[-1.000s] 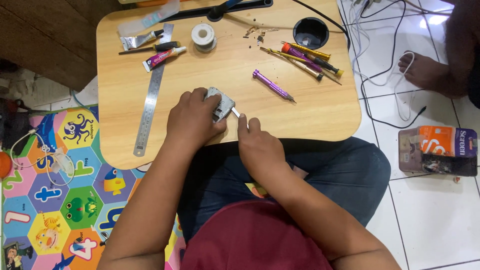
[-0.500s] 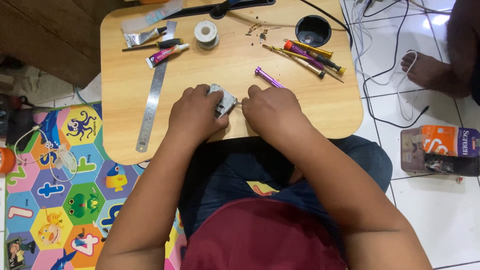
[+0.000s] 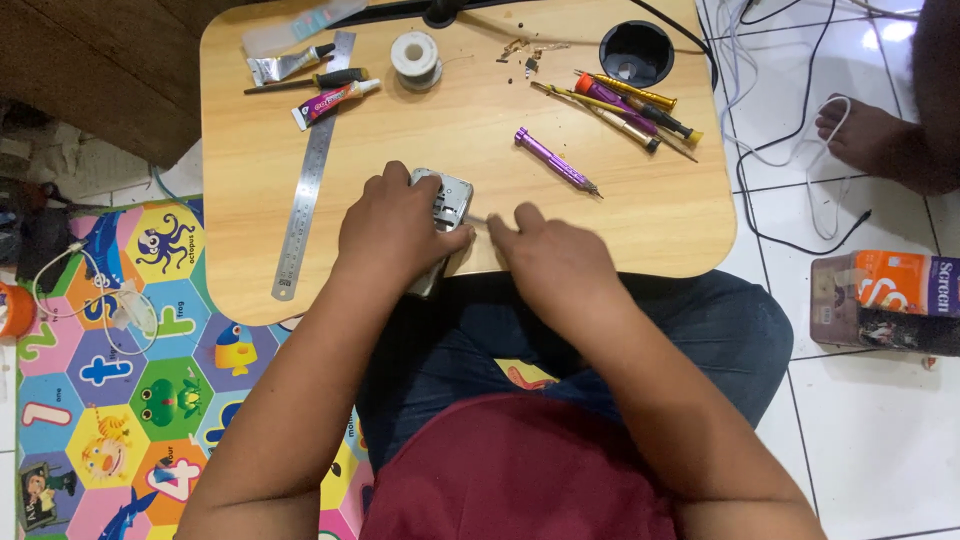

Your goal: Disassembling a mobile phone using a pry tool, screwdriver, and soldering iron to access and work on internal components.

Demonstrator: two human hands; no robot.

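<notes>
Disassembly step judged in hand: left hand (image 3: 395, 228) fingers clamping small metal device (image 3: 447, 200) on bench (image 3: 640, 230), right hand (image 3: 550, 255) pinching thin tool (image 3: 478, 219) at it; steady tip pressure needed next.

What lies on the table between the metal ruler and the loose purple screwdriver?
In the head view, between the metal ruler and the purple screwdriver lie the left hand and the small grey device it holds; otherwise bare wooden table.
</notes>
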